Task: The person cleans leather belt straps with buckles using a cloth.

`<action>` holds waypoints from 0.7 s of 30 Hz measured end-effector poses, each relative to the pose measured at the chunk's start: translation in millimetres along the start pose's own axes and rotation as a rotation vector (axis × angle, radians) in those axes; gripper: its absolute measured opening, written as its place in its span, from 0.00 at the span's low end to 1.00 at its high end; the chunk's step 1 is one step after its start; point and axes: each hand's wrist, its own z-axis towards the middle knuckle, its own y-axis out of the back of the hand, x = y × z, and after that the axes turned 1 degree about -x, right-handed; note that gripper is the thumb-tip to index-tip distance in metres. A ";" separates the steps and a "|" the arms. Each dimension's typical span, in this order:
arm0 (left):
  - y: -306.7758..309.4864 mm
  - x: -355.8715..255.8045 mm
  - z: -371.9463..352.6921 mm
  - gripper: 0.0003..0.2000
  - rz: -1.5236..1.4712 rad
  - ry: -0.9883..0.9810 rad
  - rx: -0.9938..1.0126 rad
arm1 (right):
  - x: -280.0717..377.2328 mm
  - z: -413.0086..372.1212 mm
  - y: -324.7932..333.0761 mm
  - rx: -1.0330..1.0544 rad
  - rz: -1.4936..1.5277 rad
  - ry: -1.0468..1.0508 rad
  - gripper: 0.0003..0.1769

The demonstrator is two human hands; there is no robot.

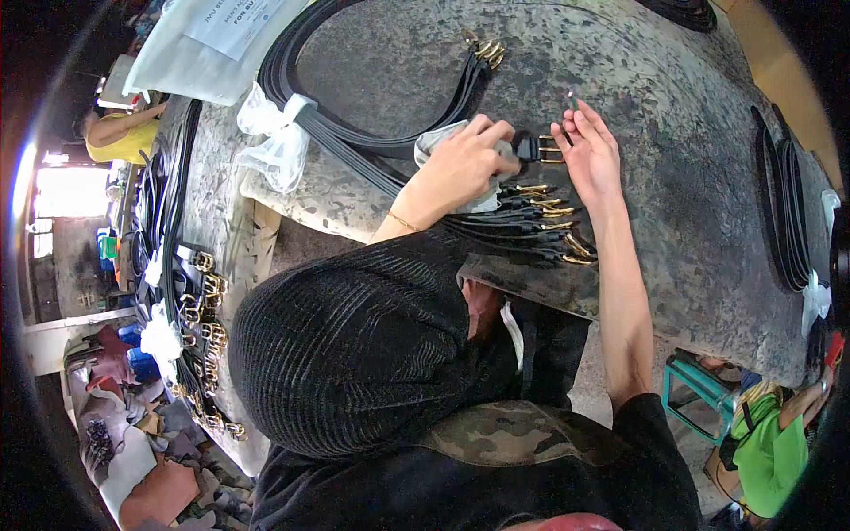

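Left hand (465,159): closed on a grey cloth (431,142), pressed onto the top belt (354,142) lying on the bench (691,133). The belt's long axis runs from its buckle (549,149) back toward 9 o'clock under my left hand, then curves off toward 11. The buckle sits at 3 o'clock from the left hand, just beside it. Right hand (589,155): buckle at its 9 o'clock, fingers nearly straight, not gripping, thumb side against the buckle. Both hands are about equally near.
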 end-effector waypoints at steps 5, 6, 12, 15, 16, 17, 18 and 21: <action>5.8 -7.0 -6.5 0.09 -0.018 -0.026 -0.066 | 0.8 0.5 0.5 0.010 0.012 -0.001 0.14; 12.3 -12.2 -6.4 0.09 -0.092 0.117 -0.117 | 0.8 0.4 0.5 0.027 0.022 -0.008 0.13; 20.9 4.5 -16.9 0.20 0.110 0.259 -0.011 | 2.7 -0.3 -1.4 0.005 -0.014 -0.027 0.12; 36.5 3.7 -20.2 0.20 -0.059 0.324 0.113 | 9.8 -2.9 2.5 -0.039 -0.050 -0.040 0.12; 47.9 -0.9 -21.1 0.22 -0.081 0.378 0.223 | 14.3 -6.0 6.8 -0.043 -0.049 -0.036 0.12; 54.4 -1.3 -23.2 0.22 -0.083 0.377 0.225 | 21.1 -9.4 12.3 -0.028 -0.049 0.004 0.12; 59.5 -0.6 -26.9 0.23 -0.115 0.410 0.372 | 27.7 -14.2 18.2 -0.014 -0.045 0.040 0.12; 61.0 4.5 -38.6 0.25 -0.158 0.393 0.525 | 57.3 -50.9 27.2 -0.099 -0.124 0.100 0.13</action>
